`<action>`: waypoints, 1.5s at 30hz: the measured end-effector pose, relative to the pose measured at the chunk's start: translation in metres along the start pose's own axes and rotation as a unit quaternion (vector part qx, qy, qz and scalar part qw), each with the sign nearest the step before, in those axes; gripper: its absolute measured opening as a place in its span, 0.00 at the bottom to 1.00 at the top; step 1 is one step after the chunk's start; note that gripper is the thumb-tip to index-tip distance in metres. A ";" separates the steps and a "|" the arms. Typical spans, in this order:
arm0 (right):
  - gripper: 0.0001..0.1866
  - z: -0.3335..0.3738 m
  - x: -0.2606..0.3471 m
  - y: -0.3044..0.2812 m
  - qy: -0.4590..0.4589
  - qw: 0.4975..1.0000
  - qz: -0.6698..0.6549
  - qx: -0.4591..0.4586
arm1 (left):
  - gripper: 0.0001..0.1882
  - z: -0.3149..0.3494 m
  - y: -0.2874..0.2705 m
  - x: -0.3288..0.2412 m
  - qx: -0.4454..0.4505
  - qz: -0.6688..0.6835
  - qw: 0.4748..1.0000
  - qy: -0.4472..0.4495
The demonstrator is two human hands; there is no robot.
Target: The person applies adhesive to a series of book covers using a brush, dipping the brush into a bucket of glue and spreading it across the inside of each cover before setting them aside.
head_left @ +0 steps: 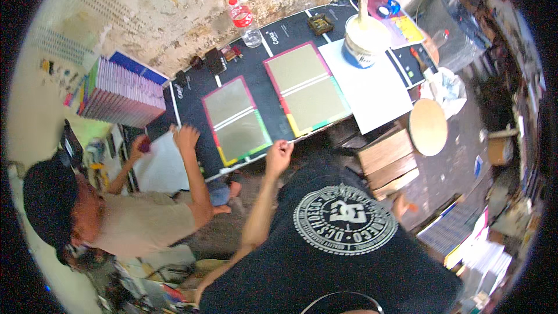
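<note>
My left hand (279, 157) is at the table's front edge, fingertips pinched together, just below the corner of a grey board with pink, green and yellow taped borders (308, 90). Whatever may be between the fingers is too small to make out. A second such grey board (235, 121) lies to its left. Beyond my black shirt, low on the right, my right hand (400, 204) shows only in part. An orange piece (411, 207) is beside it; I cannot tell whether the hand holds it. A white sheet (372, 84) lies right of the boards.
A white bucket (366, 40) with a stick stands on the sheet. Behind the boards is a bottle (245, 23). At left, a co-worker in beige (145, 221) handles a white sheet (161, 166) near stacked books (125, 93). A round stool top (428, 128) and wooden boards (386, 160) are right.
</note>
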State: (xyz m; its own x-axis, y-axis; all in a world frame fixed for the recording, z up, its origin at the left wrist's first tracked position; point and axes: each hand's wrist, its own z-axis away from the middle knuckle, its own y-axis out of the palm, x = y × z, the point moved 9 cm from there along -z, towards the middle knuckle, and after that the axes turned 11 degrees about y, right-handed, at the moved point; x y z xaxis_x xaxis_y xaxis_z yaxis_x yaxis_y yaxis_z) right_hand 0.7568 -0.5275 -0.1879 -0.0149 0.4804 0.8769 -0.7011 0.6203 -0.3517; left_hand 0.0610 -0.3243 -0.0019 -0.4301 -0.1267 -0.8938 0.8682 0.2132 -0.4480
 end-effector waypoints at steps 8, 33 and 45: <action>0.18 0.055 0.000 -0.058 0.287 0.949 -0.067 -0.111 | 0.29 -0.091 0.065 -0.038 0.039 -0.378 0.916 0.132; 0.26 0.018 0.094 0.033 0.213 0.931 -0.279 -0.094 | 0.16 -0.043 -0.002 0.033 0.094 -0.270 0.958 -0.024; 0.19 0.063 0.452 0.217 -0.032 0.778 -0.480 0.403 | 0.19 0.063 -0.165 0.224 -0.079 -0.105 0.984 -0.122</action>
State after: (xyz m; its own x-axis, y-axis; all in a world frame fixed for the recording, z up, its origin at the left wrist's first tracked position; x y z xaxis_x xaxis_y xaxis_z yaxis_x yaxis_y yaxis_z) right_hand 0.5532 -0.2145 0.1528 0.7742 -0.0130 0.6328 -0.6306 0.0703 0.7729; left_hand -0.1634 -0.4487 -0.1268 -0.5073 -0.4086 -0.7587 0.7092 0.3022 -0.6369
